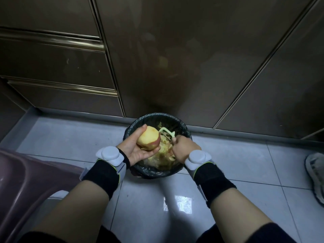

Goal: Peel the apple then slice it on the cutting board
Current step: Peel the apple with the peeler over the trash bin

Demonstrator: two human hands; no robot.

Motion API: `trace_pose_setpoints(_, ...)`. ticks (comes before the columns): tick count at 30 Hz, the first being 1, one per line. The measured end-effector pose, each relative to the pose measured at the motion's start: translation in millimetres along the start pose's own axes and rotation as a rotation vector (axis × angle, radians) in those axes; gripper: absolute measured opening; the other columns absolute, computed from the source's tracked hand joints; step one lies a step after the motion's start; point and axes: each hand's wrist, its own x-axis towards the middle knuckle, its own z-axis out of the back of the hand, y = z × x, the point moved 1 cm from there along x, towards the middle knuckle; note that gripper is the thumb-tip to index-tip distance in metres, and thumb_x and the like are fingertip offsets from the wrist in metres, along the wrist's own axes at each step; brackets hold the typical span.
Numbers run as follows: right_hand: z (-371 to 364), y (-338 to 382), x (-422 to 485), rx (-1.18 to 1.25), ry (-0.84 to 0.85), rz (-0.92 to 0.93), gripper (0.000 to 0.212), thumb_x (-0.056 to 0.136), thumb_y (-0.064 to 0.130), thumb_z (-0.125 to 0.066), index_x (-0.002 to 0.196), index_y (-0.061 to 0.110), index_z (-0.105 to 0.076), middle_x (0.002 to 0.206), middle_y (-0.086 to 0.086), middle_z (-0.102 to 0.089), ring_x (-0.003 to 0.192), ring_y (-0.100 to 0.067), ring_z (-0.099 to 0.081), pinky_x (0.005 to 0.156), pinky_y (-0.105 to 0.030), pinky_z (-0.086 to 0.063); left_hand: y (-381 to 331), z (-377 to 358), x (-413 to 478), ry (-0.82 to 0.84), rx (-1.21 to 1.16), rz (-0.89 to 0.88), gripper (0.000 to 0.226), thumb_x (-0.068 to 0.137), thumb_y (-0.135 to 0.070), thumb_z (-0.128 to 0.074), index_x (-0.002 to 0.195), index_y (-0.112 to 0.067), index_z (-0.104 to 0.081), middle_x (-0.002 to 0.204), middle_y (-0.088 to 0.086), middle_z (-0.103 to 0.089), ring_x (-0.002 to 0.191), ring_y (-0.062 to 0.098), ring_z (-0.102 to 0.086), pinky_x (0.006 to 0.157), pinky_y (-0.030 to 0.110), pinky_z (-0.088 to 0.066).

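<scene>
Over the black-lined round bin (184,130), the left hand (135,148) cups the mostly peeled yellow apple (148,138), red skin low, while the right hand (184,148) grips the pale-green plastic peeler (167,133) just right of it.

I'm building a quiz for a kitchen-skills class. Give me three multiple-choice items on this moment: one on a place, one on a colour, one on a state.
1. Where is the apple held?
A) over the bin
B) on a cutting board
C) in a sink

2. What colour is the bin's liner bag?
A) white
B) black
C) blue

3. How far is the apple peeled?
A) untouched
B) mostly peeled, some red skin left
C) fully peeled and sliced

Answers:
1 A: the left hand holds the apple above the bin with peelings in it.
2 B: the bag folded over the rim is black.
3 B: pale flesh shows on top and red skin remains low down, with the peeler in the right hand grip beside it.
</scene>
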Motion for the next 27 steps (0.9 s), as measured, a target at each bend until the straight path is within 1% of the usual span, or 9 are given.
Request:
trace_pose_setpoints(4,11,16,-15,0.005,-0.168,0.194,0.029,0.102,0.039,-0.027,0.091,0.021,-0.047,0.098,-0.01,-0.065,0.092,-0.033,-0.06,0.076,-0.038,-0.046,0,0,1,-0.004,0.006,-0.039,0.064,0.074,-0.041,-0.075,0.124,-0.005,-0.056,0.129,0.022,-0.057,0.112,0.038,-0.061,0.073,0.047,-0.059)
trace_pose_setpoints(8,6,26,-24,0.007,-0.13,0.273,0.027,0.102,0.039,-0.028,0.086,0.023,-0.042,0.095,-0.009,-0.065,0.089,-0.033,-0.059,0.074,-0.038,-0.046,3,-3,1,0.024,0.026,-0.051,0.065,0.073,-0.05,-0.069,0.119,-0.005,-0.06,0.121,0.019,-0.064,0.101,0.032,-0.065,0.073,0.046,-0.059)
trace_pose_setpoints(12,7,25,-16,-0.01,-0.135,0.21,0.025,0.102,0.037,-0.029,0.088,0.023,-0.046,0.097,-0.008,-0.065,0.086,-0.032,-0.058,0.069,-0.035,-0.043,3,-4,-2,0.038,0.027,-0.021,0.065,0.073,-0.045,-0.072,0.122,-0.006,-0.059,0.124,0.02,-0.063,0.106,0.033,-0.065,0.075,0.046,-0.059)
trace_pose_setpoints(16,-11,4,-2,-0.149,0.154,0.003,0.03,0.093,0.039,-0.044,0.108,0.021,-0.063,0.113,-0.006,-0.066,0.097,-0.029,-0.063,0.079,-0.031,-0.048,4,-6,-5,0.024,-0.017,-0.02,0.064,0.072,-0.037,-0.076,0.123,-0.005,-0.054,0.127,0.024,-0.058,0.111,0.041,-0.061,0.082,0.054,-0.056)
trace_pose_setpoints(17,-14,1,-1,-0.151,0.175,-0.017,0.033,0.09,0.039,-0.046,0.111,0.021,-0.063,0.115,-0.006,-0.067,0.098,-0.028,-0.064,0.081,-0.032,-0.049,3,-6,-6,0.035,-0.05,-0.029,0.066,0.072,-0.036,-0.076,0.124,-0.004,-0.053,0.128,0.025,-0.057,0.111,0.043,-0.06,0.083,0.056,-0.055)
trace_pose_setpoints(21,-1,4,-1,-0.013,0.038,0.012,0.018,0.094,0.03,-0.041,0.097,0.023,-0.057,0.106,-0.008,-0.066,0.089,-0.03,-0.061,0.075,-0.033,-0.046,-3,1,-3,0.063,-0.087,-0.028,0.076,0.072,-0.044,-0.076,0.131,-0.005,-0.047,0.13,0.029,-0.054,0.105,0.052,-0.061,0.084,0.062,-0.053)
trace_pose_setpoints(23,1,8,-4,0.026,-0.019,0.059,0.022,0.1,0.034,-0.033,0.092,0.021,-0.049,0.103,-0.011,-0.065,0.086,-0.031,-0.058,0.072,-0.034,-0.043,-4,1,-2,0.026,-0.067,-0.025,0.078,0.072,-0.05,-0.076,0.13,-0.006,-0.048,0.129,0.025,-0.055,0.104,0.047,-0.063,0.081,0.056,-0.055)
trace_pose_setpoints(26,-1,14,-10,0.144,-0.071,0.13,0.034,0.102,0.04,-0.026,0.096,0.016,-0.049,0.101,-0.013,-0.064,0.091,-0.034,-0.059,0.08,-0.039,-0.047,-1,-4,-2,-0.061,0.068,-0.064,0.066,0.074,-0.062,-0.068,0.119,-0.014,-0.059,0.112,0.011,-0.066,0.091,0.026,-0.065,0.066,0.03,-0.053)
trace_pose_setpoints(27,-1,16,-11,0.173,-0.085,0.141,0.036,0.102,0.041,-0.026,0.098,0.015,-0.05,0.1,-0.012,-0.064,0.092,-0.033,-0.059,0.082,-0.041,-0.048,1,-6,-3,-0.065,0.093,-0.074,0.063,0.075,-0.064,-0.066,0.115,-0.016,-0.061,0.107,0.009,-0.068,0.088,0.024,-0.064,0.063,0.027,-0.05)
